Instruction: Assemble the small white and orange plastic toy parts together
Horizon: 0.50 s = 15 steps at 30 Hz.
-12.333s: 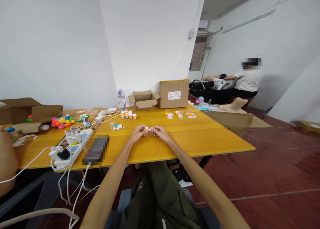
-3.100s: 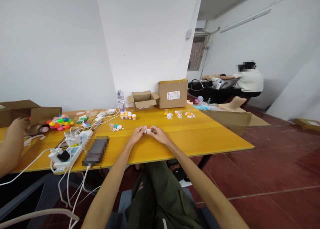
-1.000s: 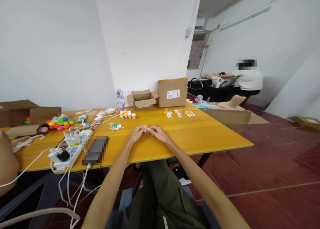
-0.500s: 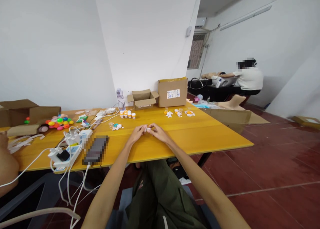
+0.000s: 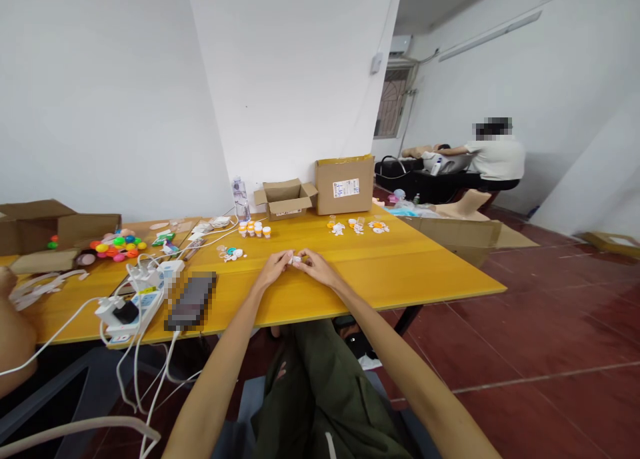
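Note:
My left hand [image 5: 274, 271] and my right hand [image 5: 319, 267] meet over the front middle of the yellow table. Between their fingertips they both grip a small white plastic piece [image 5: 295, 259], partly covered by the fingers; its exact kind is too small to make out. Left of my hands lie loose white and teal parts [image 5: 233, 253]. Just beyond stand several small orange bottles with white lids [image 5: 255, 229]. Farther right are little heaps of white and orange parts [image 5: 356, 226].
At the back of the table stand an open carton [image 5: 287, 205], a closed carton [image 5: 345, 187] and a water bottle [image 5: 241, 200]. A phone [image 5: 193, 300], a power strip [image 5: 145, 305] with cables and colourful balls [image 5: 120, 245] occupy the left. Another person's arm [image 5: 17, 325] shows at the left edge.
The white piece shows slightly more between my fingertips. Both hands stay in nearly the same place.

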Available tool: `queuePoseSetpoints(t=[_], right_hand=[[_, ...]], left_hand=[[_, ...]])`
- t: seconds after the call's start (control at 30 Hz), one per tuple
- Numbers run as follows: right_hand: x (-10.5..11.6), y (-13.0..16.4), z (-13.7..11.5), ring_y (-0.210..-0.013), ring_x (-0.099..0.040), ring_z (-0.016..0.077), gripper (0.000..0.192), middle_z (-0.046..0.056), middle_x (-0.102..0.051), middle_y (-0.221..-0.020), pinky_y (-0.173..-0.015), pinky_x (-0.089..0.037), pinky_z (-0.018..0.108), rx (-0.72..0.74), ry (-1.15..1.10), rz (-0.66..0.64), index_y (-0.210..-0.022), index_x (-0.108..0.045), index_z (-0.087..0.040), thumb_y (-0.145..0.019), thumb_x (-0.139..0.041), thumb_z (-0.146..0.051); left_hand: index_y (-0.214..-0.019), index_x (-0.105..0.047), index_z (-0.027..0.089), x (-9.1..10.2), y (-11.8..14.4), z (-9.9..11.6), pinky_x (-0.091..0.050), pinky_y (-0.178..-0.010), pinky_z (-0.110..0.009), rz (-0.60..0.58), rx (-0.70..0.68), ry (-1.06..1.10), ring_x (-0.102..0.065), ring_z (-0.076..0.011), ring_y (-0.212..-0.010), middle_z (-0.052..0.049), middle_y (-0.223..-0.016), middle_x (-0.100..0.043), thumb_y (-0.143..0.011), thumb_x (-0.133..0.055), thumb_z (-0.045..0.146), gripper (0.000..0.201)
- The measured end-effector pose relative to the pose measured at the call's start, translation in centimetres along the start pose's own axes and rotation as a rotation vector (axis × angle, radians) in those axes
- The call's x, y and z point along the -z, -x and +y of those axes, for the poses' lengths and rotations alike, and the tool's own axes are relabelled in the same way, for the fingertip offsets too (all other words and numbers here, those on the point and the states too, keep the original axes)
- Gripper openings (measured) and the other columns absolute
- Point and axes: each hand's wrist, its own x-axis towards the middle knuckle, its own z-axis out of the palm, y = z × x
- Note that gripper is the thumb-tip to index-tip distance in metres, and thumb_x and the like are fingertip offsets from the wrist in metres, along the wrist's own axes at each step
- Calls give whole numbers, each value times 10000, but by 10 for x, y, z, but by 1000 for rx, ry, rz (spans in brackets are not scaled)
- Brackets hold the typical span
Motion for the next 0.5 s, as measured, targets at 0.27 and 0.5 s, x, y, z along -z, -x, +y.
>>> queuePoseSetpoints(t=[0.27,0.5], right_hand=[[0,0,0,-601,-520,137,378,-24,-608,-753,-603,-424,269,-10,12,1,-887,-592,-225,-803,-593,-593],[0,-1,-1,-628,-528,147,376,-12,-583,-704,-641,-427,282,4,56,-6,-772,-584,-215,-852,-523,-578]], left_hand=[[-753,-663,161,0,-1,-3,-349,-539,-251,14,7,-10,-395,-119,-559,22,-594,-483,-811,-530,641,501],[-742,-655,160,0,-1,-3,-334,-536,-252,5,12,-7,-379,-115,-552,27,-591,-464,-810,-519,653,516]])
